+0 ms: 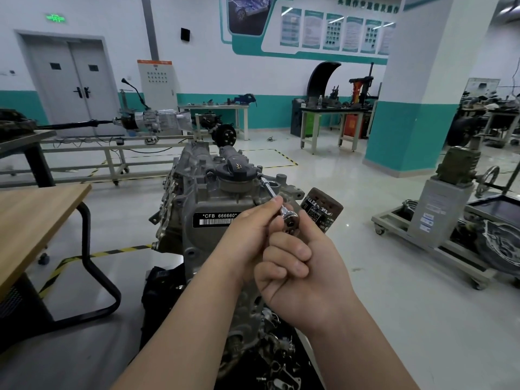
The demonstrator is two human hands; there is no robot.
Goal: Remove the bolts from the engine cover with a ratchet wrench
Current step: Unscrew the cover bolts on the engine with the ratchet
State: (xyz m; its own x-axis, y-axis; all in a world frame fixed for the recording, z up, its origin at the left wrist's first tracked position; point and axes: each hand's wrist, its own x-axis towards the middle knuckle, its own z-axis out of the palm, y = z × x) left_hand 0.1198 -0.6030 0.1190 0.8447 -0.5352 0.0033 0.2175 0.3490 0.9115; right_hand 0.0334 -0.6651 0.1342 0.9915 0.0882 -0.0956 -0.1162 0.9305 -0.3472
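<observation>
Engine cover (197, 190) sits at the middle of the frame, its black filler cap (237, 168) on top. Ratchet wrench (290, 219) lies just right of centre, its bar slanting up to meet the cover beside the cap; the bolt there is hidden. The left hand (247, 235) pinches the bar just above the ratchet head. The right hand (304, 274) curls round the handle below. A wooden table (33, 220) stands at the left.

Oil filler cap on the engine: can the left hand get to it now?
Probably yes. The left hand pinches the extension bar near the oil filler cap, with nothing between them; it would have to let go of the bar first.
</observation>
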